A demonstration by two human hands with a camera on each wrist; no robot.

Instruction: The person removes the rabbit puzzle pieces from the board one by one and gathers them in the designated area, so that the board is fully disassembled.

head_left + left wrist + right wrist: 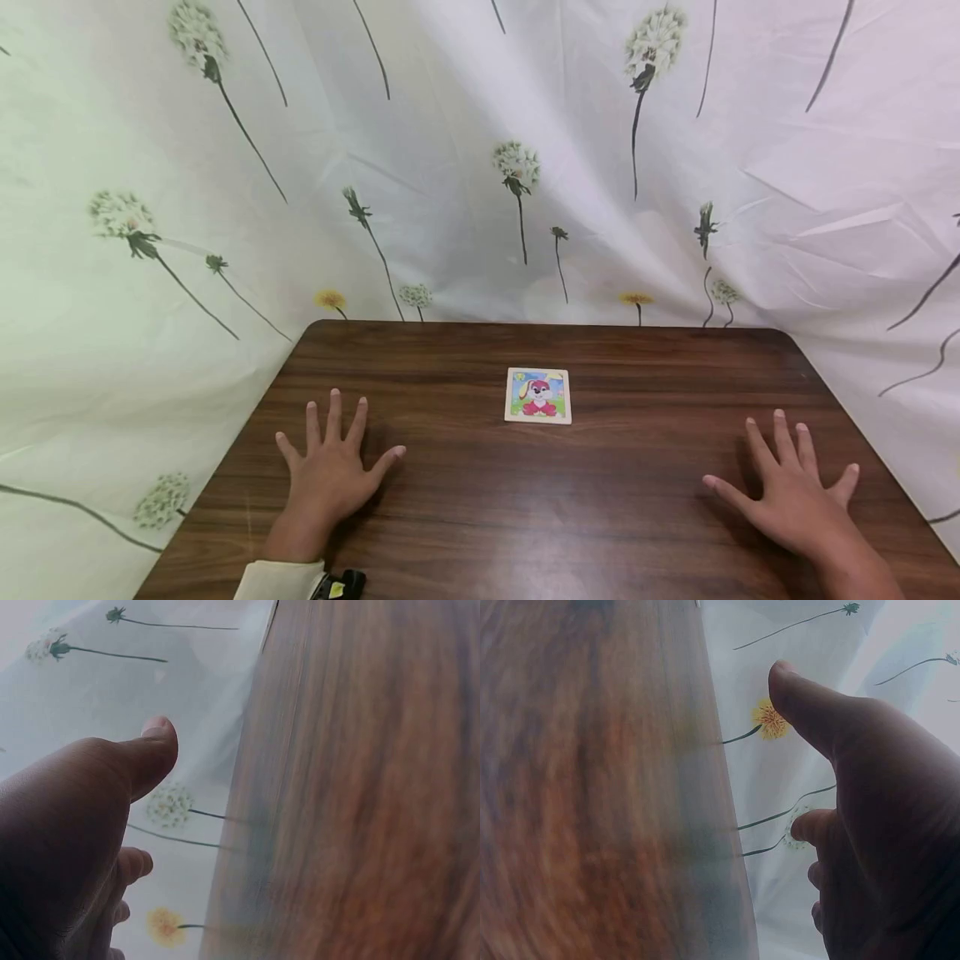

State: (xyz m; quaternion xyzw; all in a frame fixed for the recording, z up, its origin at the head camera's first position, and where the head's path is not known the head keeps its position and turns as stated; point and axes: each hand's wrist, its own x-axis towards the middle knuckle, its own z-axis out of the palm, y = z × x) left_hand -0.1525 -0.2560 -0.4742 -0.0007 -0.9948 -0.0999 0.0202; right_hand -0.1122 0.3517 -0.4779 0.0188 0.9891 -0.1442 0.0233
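Note:
A small square picture puzzle with a pale border lies flat on the table, a little beyond and between the two hands. Its picture is a pink and white cartoon dog or rabbit on a blue and green ground. On the left side of the table is the left hand, palm down, fingers and thumb spread, holding nothing. The right hand is spread in the same way near the right edge. Both hands are apart from the puzzle. Each wrist view shows its hand's thumb side, but no puzzle.
The dark brown wooden table has rounded far corners. Behind it and along its sides hangs a white cloth printed with dandelions. A pale sleeve and a black wrist strap are on the left wrist.

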